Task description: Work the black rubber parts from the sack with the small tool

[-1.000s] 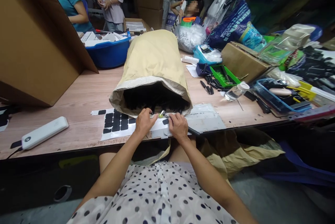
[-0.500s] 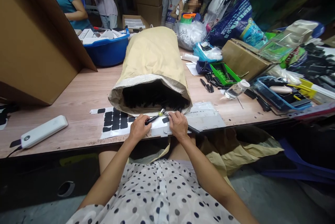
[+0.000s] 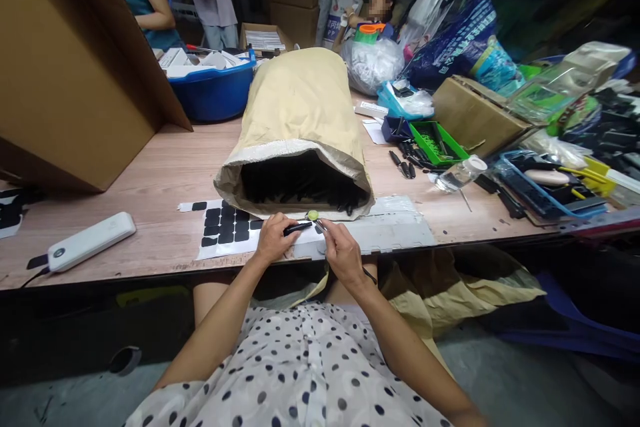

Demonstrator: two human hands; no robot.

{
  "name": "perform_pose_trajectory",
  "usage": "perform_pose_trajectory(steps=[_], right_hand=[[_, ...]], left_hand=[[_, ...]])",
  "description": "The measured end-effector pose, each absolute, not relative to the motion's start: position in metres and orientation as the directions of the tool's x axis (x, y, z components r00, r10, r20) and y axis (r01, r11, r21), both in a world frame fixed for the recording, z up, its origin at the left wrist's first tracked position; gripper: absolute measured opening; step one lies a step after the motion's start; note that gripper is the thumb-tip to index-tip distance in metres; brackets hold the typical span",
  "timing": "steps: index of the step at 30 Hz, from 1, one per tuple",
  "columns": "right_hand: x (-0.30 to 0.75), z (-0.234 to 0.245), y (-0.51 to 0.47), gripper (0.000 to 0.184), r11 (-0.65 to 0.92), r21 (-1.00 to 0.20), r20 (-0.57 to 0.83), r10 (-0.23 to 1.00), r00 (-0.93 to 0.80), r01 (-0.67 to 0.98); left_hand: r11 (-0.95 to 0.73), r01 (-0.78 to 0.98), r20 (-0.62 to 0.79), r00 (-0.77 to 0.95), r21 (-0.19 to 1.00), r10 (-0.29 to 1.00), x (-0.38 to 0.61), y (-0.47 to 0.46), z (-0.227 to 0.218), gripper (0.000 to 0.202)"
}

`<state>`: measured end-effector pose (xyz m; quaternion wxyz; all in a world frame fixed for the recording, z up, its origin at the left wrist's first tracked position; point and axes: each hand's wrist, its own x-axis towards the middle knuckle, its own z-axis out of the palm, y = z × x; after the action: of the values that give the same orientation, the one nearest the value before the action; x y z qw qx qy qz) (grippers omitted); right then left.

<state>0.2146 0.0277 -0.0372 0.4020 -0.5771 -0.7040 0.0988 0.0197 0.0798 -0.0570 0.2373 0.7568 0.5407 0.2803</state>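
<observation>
My left hand [image 3: 273,238] is closed around a slim black pen-shaped piece [image 3: 299,228], whose end points right over the bench. In my right hand [image 3: 344,254], the fingers pinch a black-handled tool with a metal shaft [image 3: 323,226]; the dark handle end [image 3: 370,274] shows below the palm. A small yellow-green round thing [image 3: 313,215] lies between the two hands, just before the sack; I cannot tell whether it is attached to either piece. Right behind the hands, a tan woven sack [image 3: 300,97] lies with its mouth towards me, full of black pieces. A sheet of black stickers [image 3: 227,224] is beside my left hand.
A white power bank [image 3: 93,240] lies at left by a large cardboard box [image 3: 65,67]. Behind stands a blue basin [image 3: 215,94] of white boxes. At right are a green tray [image 3: 440,144], a clear bottle [image 3: 460,174] and a blue tool basket [image 3: 550,190]. Other people are beyond the bench.
The metal end of the tool has drawn away from the black piece, down and to the right. My right hand has turned and lowered slightly. The view has shifted a little left.
</observation>
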Motion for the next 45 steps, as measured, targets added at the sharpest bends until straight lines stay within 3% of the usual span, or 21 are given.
perform_pose_trajectory(steps=[21,24,31,35,39,42,45], right_hand=[[0.204,-0.042,0.029,0.037,0.349,-0.524,0.406,0.904,-0.133,0.777],[0.218,-0.046,0.047,0.036,0.337,-0.443,0.452,0.884,-0.118,0.831],[0.249,-0.065,0.085,0.029,0.304,-0.113,0.481,0.85,-0.216,0.946],[0.249,-0.072,0.084,0.029,0.287,-0.088,0.476,0.853,-0.213,0.954],[0.246,-0.072,0.083,0.028,0.279,-0.092,0.455,0.865,-0.209,0.956],[0.245,-0.071,0.083,0.027,0.272,-0.1,0.452,0.87,-0.2,0.957],[0.244,-0.072,0.083,0.027,0.273,-0.112,0.466,0.864,-0.191,0.956]], left_hand=[[-0.231,0.698,0.087,0.236,0.678,0.968,0.025,0.081,-0.057,0.016],[-0.236,0.692,0.111,0.221,0.682,0.969,0.026,0.08,-0.058,0.017],[-0.235,0.679,0.119,0.214,0.696,0.97,0.026,0.08,-0.059,0.015],[-0.263,0.643,0.139,0.237,0.719,0.961,0.022,0.079,-0.056,0.014],[-0.351,0.467,0.191,0.355,0.812,0.915,0.019,0.054,-0.043,0.024],[-0.38,0.382,0.122,0.552,0.842,0.825,0.017,0.017,-0.037,0.028],[-0.298,0.503,-0.081,0.601,0.811,0.795,0.016,-0.013,-0.047,0.027]])
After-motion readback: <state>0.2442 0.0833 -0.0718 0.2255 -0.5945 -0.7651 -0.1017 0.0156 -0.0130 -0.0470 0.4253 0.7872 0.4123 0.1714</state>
